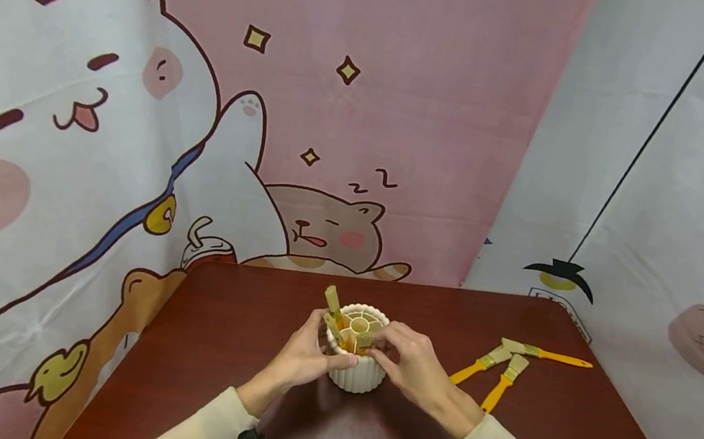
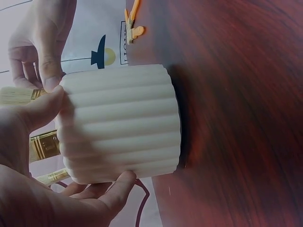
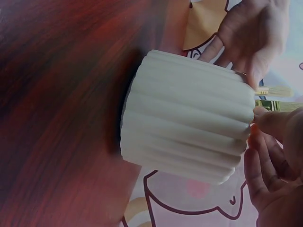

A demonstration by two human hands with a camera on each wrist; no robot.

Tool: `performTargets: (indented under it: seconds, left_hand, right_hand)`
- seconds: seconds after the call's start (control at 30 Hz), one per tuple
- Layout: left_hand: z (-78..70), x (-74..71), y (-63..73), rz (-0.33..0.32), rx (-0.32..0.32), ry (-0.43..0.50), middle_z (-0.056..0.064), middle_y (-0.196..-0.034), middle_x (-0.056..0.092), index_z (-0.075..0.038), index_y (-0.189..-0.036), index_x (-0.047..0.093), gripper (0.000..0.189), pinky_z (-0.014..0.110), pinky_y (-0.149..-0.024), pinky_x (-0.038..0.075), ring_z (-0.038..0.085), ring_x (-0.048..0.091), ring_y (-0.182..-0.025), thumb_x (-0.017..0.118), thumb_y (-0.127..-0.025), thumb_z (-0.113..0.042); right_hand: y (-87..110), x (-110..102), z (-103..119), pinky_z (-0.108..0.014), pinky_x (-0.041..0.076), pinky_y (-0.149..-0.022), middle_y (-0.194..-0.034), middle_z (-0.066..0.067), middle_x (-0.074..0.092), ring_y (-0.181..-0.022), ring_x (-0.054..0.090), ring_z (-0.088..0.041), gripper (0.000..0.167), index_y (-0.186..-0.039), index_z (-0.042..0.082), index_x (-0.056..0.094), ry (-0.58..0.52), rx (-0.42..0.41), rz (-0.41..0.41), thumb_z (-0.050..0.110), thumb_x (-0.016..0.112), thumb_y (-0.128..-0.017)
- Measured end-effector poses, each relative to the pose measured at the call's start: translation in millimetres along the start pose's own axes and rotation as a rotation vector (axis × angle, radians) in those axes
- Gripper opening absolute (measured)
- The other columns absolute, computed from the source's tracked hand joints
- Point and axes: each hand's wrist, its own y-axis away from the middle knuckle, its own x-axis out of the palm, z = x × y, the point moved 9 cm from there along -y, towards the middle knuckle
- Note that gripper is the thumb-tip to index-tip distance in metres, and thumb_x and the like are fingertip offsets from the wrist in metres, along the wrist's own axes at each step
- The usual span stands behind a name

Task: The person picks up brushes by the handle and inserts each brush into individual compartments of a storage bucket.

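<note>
A cartoon-printed backdrop (image 1: 440, 128) hangs behind the dark red tabletop (image 1: 228, 336), where the white ribbed holder (image 1: 356, 378) stands upright in front of you. Your left hand (image 1: 304, 353) grips the holder's left side, its thumb on the near rim. Your right hand (image 1: 415, 363) is curled at the holder's right rim, thumb and fingertips pinching a brush (image 1: 366, 340) there. Two more brushes (image 1: 333, 298) lean out over the holder's left rim; three yellow-handled brushes (image 1: 498, 392) lie to the holder's right, their bristle ends close together.
</note>
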Motion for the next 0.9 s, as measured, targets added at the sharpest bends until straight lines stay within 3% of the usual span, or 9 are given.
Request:
performTargets:
  seconds: [0.3, 0.9]
  left_hand:
    - [1.0, 0.2, -0.5, -0.003, 0.010, -0.007, 0.028, -0.167, 0.061, -0.002, -0.168, 0.044, 0.097, 0.063, -0.126, 0.056, 0.048, 0.067, -0.152, 0.102, -0.092, -0.020]
    - [0.1, 2.4, 0.4, -0.003, 0.030, -0.020, 0.025, -0.163, 0.064, -0.002, -0.165, 0.046, 0.091, 0.061, -0.124, 0.059, 0.044, 0.069, -0.150, 0.100, -0.094, -0.018]
  right_hand:
    - [2.5, 2.7, 3.2, -0.024, 0.063, -0.075, -0.098, 0.002, 0.080, -0.088, 0.072, -0.012, 0.027, -0.105, 0.013, 0.080, 0.089, 0.004, 0.018, 0.000, 0.099, -0.090]
    - [6.2, -2.4, 7.3, -0.033, 0.060, -0.080, -0.101, 0.005, 0.082, -0.092, 0.071, -0.012, 0.028, -0.113, 0.015, 0.087, 0.163, 0.009, 0.055, 0.011, 0.102, -0.090]
